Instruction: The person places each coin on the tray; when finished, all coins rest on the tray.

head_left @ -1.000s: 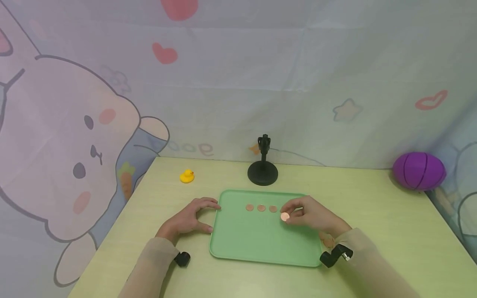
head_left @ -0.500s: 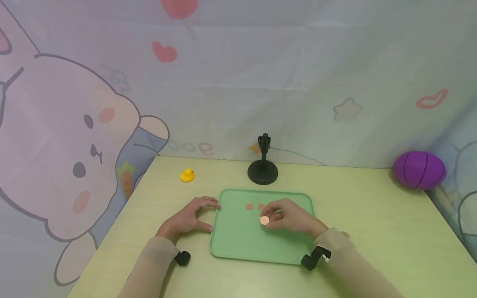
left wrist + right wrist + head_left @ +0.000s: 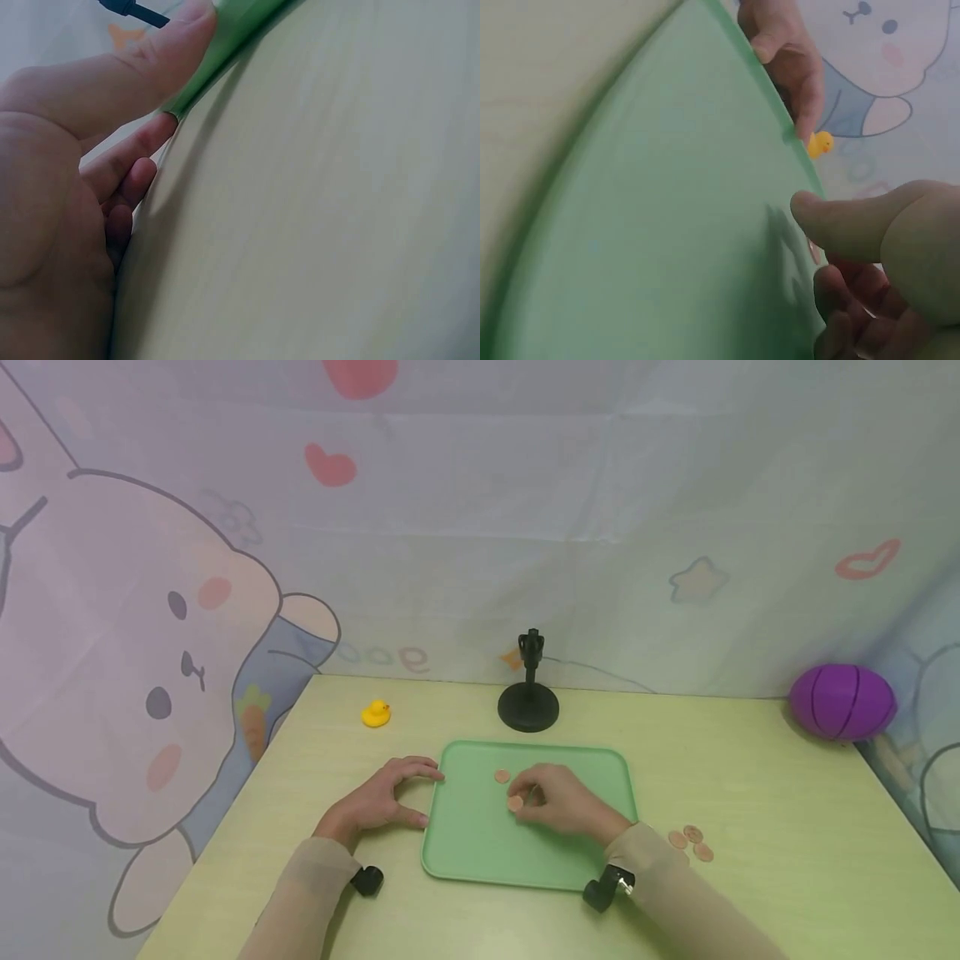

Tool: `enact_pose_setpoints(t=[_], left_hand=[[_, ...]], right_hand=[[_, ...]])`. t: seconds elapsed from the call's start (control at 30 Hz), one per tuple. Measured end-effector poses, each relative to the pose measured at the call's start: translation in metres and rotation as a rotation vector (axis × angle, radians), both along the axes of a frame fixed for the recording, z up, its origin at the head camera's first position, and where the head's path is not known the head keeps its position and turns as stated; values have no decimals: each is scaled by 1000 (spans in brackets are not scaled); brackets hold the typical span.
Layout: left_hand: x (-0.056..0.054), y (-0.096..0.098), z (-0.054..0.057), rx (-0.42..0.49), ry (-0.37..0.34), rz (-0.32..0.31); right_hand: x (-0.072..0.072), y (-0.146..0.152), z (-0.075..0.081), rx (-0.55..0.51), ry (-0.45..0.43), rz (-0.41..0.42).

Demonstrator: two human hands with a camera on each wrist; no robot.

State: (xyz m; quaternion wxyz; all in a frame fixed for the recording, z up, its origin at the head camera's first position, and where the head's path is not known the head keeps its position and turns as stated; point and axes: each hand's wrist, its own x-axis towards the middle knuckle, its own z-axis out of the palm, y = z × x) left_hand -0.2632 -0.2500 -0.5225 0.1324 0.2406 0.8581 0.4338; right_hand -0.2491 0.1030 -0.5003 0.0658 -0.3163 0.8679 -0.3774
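My right hand (image 3: 558,797) pinches a copper coin (image 3: 515,803) between thumb and fingers, over the middle of the green tray (image 3: 487,860). Another copper coin (image 3: 502,776) lies flat on the tray, just beyond the fingertips. The hand covers the part of the tray to the right of that coin. On the tray's left edge, my left hand (image 3: 382,795) rests with thumb and index finger spread apart, their tips at the rim. In the left wrist view, the fingertips touch the tray's green rim (image 3: 225,52).
Several loose copper coins (image 3: 693,834) lie on the table (image 3: 787,793) right of the tray, near my right sleeve. Behind the tray stand a black round-based stand (image 3: 528,706) and a yellow toy duck (image 3: 377,714). A purple ball (image 3: 843,702) sits at the far right corner.
My right hand has moved left across the tray with the pinched coin, over the row of coins, of which only the leftmost still shows. The coins on the table are uncovered. My left hand stays put.
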Motion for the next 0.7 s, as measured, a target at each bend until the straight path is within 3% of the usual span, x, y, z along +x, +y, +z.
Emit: enact_pose_setpoints(t=[0.27, 0.7], left_hand=[[-2, 0, -3, 13, 5, -3], [-2, 0, -3, 26, -8, 1]], right_hand=[[0, -12, -5, 58, 81, -49], [1, -19, -6, 65, 55, -117]])
